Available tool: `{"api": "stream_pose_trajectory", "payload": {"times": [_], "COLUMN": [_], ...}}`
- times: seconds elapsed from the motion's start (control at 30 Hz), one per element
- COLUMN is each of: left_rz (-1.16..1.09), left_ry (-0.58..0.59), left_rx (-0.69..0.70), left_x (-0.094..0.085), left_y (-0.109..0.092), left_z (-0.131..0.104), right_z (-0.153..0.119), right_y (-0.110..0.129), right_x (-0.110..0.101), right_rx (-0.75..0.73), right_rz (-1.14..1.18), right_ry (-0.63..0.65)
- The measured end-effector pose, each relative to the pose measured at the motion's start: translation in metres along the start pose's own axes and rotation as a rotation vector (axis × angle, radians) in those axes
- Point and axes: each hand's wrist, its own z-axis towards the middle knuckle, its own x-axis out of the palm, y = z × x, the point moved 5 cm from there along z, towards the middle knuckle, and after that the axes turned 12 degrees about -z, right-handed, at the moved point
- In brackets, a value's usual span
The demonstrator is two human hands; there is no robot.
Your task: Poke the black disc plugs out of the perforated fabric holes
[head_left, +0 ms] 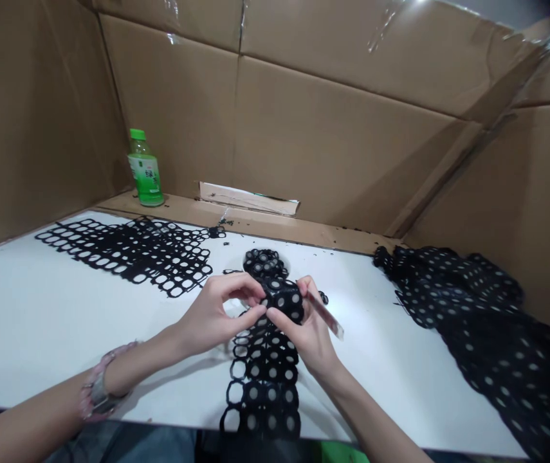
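A strip of black material with pale round dots [272, 392] hangs over the near table edge and runs up to both hands. My left hand [229, 312] pinches the strip's left side between thumb and fingers. My right hand [311, 321] grips the folded upper part from the right, its thumb close to the left thumb. A thin flat tool [327, 316] sticks out from between the right fingers. Just beyond the hands lies a small pile of black dotted pieces [265, 262].
Black ring netting [134, 251] lies at the left of the white table [86, 341]. Heaped dotted black material [487, 328] covers the right side. A green bottle [146, 173] stands at the back left before cardboard walls [303, 128]. Small black scraps dot the back edge.
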Motion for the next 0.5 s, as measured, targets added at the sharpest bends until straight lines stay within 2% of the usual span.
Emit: {"api": "stream_pose_trajectory", "payload": {"times": [0.2, 0.33, 0.5], "left_rz": [0.028, 0.045, -0.008], "left_ry": [0.028, 0.078, 0.054], "left_rx": [-0.05, -0.01, -0.069], "left_x": [0.0003, 0.0037, 0.0068], "left_y": [0.006, 0.0059, 0.0073], "left_z": [0.0004, -0.0016, -0.004], "right_z": [-0.0008, -0.0001, -0.0004], "right_y": [0.0003, -0.0019, -0.0022], "right_x": [-0.0001, 0.0007, 0.0024], "right_rx": [-0.022, -0.012, -0.008], "right_rz": [-0.033, 0.006, 0.046], "right_ry": [-0.014, -0.014, 0.015]}}
